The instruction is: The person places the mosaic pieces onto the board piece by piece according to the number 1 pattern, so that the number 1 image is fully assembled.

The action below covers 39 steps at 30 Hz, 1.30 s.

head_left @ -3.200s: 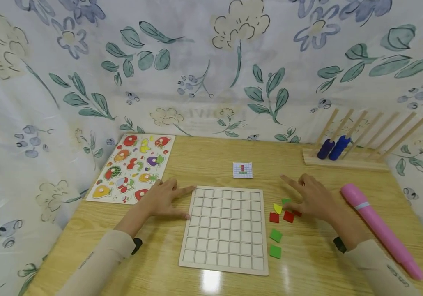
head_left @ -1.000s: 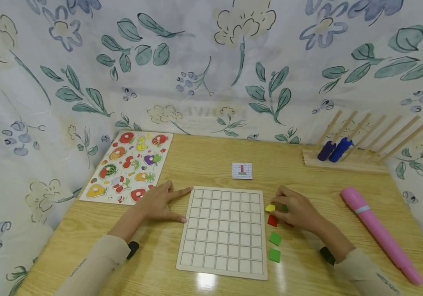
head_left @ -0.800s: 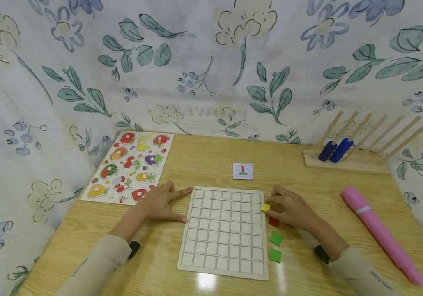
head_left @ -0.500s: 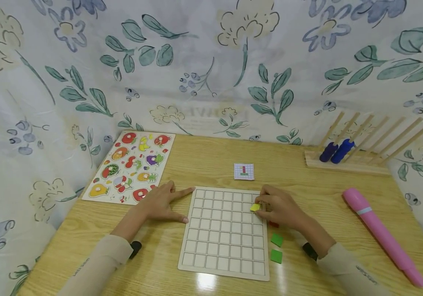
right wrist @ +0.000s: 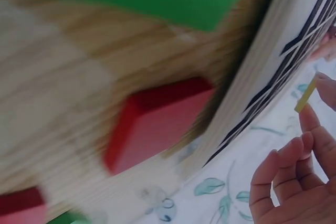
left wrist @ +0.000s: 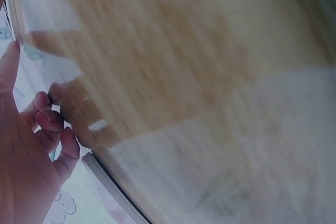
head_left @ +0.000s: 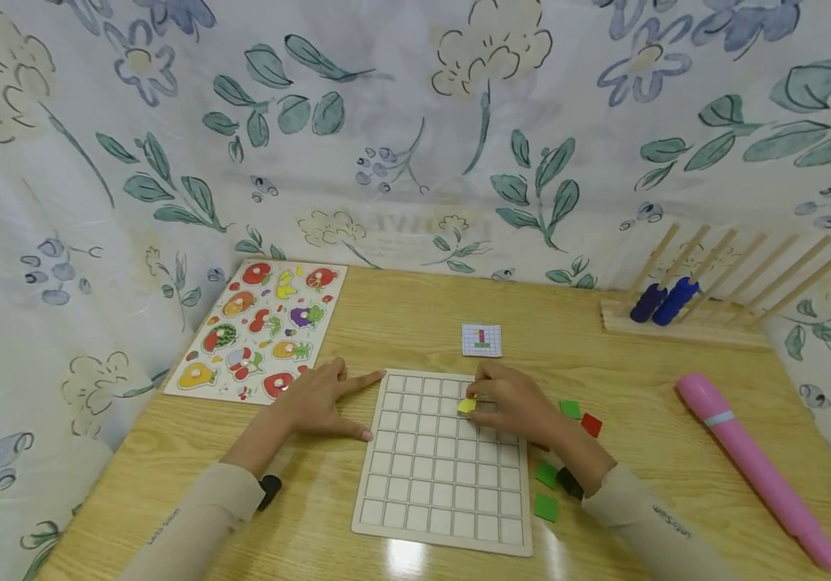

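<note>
A square wooden grid board [head_left: 444, 542] lies on the table in the head view. My left hand [head_left: 317, 399] has its index finger and thumb spread against the board's left side, the index fingertip at the upper left corner. Between thumb and index finger, my right hand [head_left: 513, 399] pinches a yellow tile [head_left: 466, 405] over the upper right part of the grid. The right wrist view shows that yellow tile [right wrist: 306, 95] edge-on in the fingertips. Right of the board lie green tiles [head_left: 547, 508] and red tiles [head_left: 591, 425], one red tile mostly hidden under the right forearm.
Behind the board lies a small card [head_left: 482, 340] printed with a coloured grid pattern. A fruit puzzle board [head_left: 270, 323] is at the left. At the back right stands a wooden peg rack [head_left: 684, 327] with blue beads; a pink marker-shaped stick [head_left: 757, 468] lies at the right edge.
My right hand has picked up the yellow tile from beside the board and moved left with it over the grid. The left hand stays at the board's left side.
</note>
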Motion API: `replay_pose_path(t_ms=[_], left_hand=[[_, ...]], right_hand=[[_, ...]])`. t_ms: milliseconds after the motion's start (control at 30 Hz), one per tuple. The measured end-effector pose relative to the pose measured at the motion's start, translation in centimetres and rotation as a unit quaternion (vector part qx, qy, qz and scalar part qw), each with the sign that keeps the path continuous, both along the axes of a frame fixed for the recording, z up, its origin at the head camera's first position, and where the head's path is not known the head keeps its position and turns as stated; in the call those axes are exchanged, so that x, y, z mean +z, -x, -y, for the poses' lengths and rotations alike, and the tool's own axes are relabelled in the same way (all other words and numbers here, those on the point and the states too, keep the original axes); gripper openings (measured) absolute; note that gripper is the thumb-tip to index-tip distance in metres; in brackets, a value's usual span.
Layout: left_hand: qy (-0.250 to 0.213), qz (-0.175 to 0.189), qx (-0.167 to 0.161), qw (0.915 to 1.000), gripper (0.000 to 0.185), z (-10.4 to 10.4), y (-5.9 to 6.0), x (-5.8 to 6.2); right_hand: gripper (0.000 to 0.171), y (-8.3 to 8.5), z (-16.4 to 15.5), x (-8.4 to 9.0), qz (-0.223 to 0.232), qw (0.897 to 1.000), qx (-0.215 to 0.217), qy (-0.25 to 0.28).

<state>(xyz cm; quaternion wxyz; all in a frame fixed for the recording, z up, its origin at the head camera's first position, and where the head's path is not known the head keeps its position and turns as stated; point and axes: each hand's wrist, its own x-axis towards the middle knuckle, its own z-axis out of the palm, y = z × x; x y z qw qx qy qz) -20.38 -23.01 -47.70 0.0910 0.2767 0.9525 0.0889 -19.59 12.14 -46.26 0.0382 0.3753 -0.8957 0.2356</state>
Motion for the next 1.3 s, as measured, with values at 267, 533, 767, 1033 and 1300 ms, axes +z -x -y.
replay_pose_path(t_ms=[267,533,767,1033,1300], left_hand=[[0.005,0.002,0.003,1.0,0.096,0.0,0.1,-0.1],[0.005,0.006,0.007,0.9999,0.096,-0.1,0.1,0.0],[0.012,0.01,0.01,0.9998,0.096,0.0,0.1,0.0],[0.004,0.009,0.012,0.9999,0.096,0.0,0.0,-0.1],[0.008,-0.003,0.011,0.9999,0.096,0.0,-0.1,-0.2]], right_hand=[[0.022,0.6,1.8,-0.2,-0.003,1.0,0.007,-0.006],[0.024,0.9,2.9,-0.1,-0.02,0.999,0.027,0.001],[0.022,1.0,3.9,0.0,-0.017,0.999,0.043,-0.022],[0.021,1.1,4.7,0.4,0.003,0.998,0.045,-0.046],[0.023,1.1,5.3,0.2,0.014,0.996,0.031,-0.078]])
